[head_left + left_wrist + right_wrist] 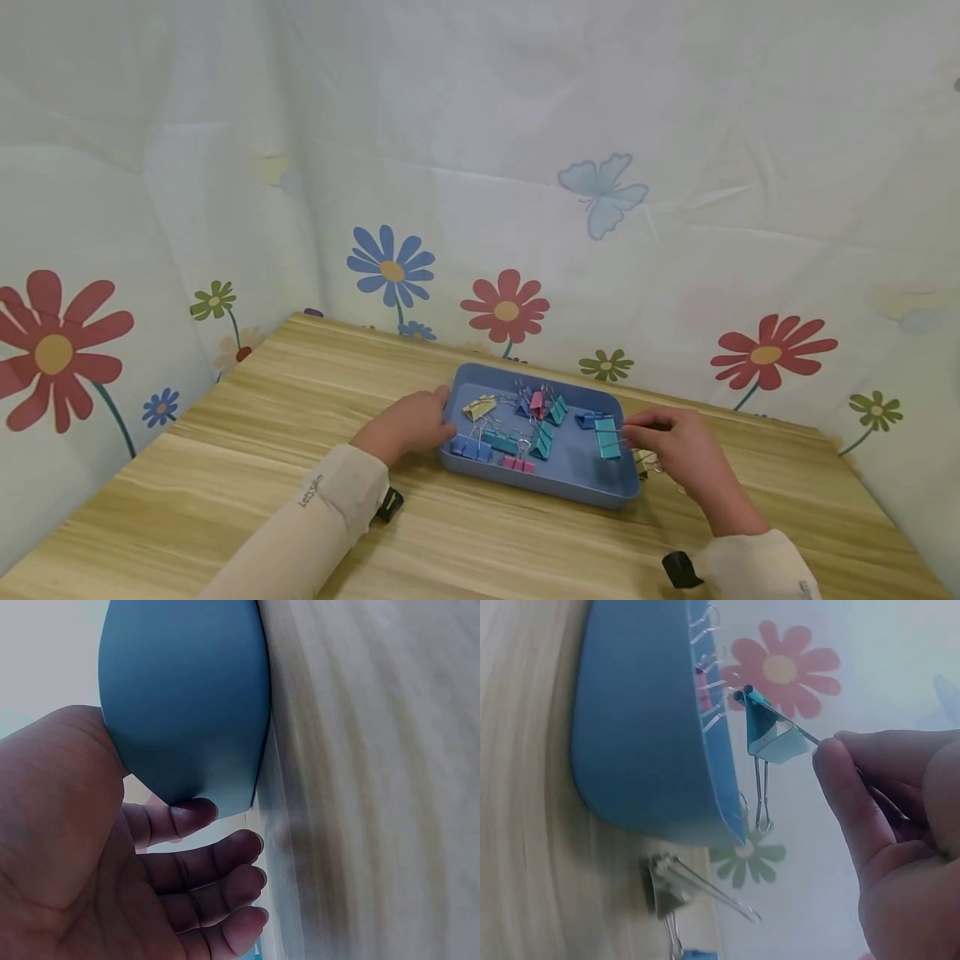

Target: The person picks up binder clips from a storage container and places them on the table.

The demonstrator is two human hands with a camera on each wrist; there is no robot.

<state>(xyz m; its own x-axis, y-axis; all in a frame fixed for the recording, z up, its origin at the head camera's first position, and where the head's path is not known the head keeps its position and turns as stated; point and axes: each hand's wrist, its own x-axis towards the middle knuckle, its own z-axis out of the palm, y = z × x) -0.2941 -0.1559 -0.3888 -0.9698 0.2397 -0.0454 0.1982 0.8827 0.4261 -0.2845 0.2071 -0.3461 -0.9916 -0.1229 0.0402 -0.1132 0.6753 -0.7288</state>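
From where I stand, the left hand [411, 421] comes first, its grip closed on the left end of a blue tray [555, 490], thumb and fingers about the wall; the tray sits on the table [337, 358] close to its far edge, with a blue clip [472, 448], a yellow clip [480, 407], a pink clip [517, 464] and several others lying loosely inside; farther right, a turquoise clip [607, 438] hangs just above the tray's right end, its long axis running roughly from the table's far edge towards the near one; it lies directly left of the right hand [678, 450], the nearer hand by far, whose grip pinches one wire handle [801, 731] between thumb and forefinger; beneath that hand, just beyond the tray's right end, an olive clip [667, 892] rests on the table.
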